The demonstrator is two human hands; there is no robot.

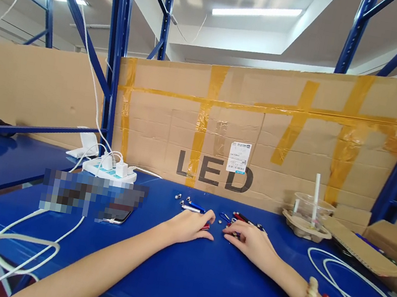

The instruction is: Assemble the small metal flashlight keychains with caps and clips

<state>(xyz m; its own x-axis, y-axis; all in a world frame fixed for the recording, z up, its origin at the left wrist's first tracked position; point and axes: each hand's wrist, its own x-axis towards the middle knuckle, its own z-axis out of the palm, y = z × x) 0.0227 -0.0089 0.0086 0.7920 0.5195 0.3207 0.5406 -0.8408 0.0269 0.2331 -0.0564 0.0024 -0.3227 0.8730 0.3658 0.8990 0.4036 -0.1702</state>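
My left hand (pixel 190 228) rests low over the blue table, its thumb and index finger curved around a small red object (pixel 205 226) whose kind I cannot make out. Just behind that hand lie a blue pen (pixel 196 206) and a white pen (pixel 190 208). Opposite, my right hand (pixel 253 241) has its fingers curled down over small parts that it mostly hides. Red and black pens (pixel 242 217) lie behind the right hand. A small blue loop (pixel 224 216) and a little metal piece (pixel 220 222) show between the hands. Several small shiny metal bits (pixel 182 202) sit farther left.
A phone (pixel 120 214) and a white power strip (pixel 110 170) with plugs are on the left. White cables (pixel 350 288) coil at the right, near cardboard boxes (pixel 392 244). A plastic cup with a straw (pixel 312 209) stands in a carton tray. Taped cardboard (pixel 171 128) closes the back.
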